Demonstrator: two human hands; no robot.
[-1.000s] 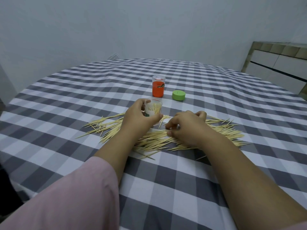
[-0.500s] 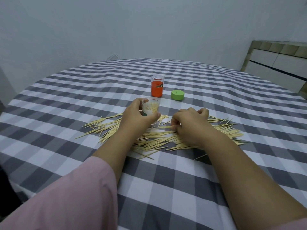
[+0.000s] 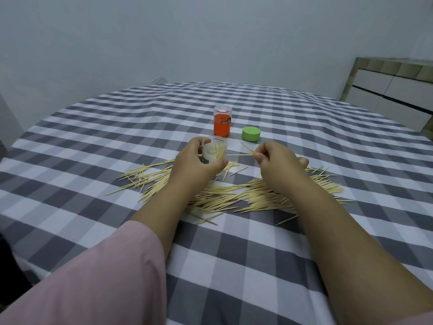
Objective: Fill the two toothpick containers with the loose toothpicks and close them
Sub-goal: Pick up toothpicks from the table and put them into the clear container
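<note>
My left hand (image 3: pixel 192 165) grips a clear, open toothpick container (image 3: pixel 215 152) that holds several toothpicks and stands tilted a little toward me. Just right of it, my right hand (image 3: pixel 280 165) pinches a few toothpicks (image 3: pixel 243 153) above the table, their tips pointing left toward the container's mouth. A wide pile of loose toothpicks (image 3: pixel 236 194) lies on the checked cloth under and around both hands. Behind stands an orange container (image 3: pixel 222 125) with a clear top. A green lid (image 3: pixel 251 133) lies to its right.
The table wears a grey and white checked cloth (image 3: pixel 234 254). A white cabinet (image 3: pixel 393 99) stands at the far right past the table edge. A plain wall runs behind the table.
My right hand has lifted off the pile with a few toothpicks pinched and moved up toward the container. My left hand keeps its hold on the clear container.
</note>
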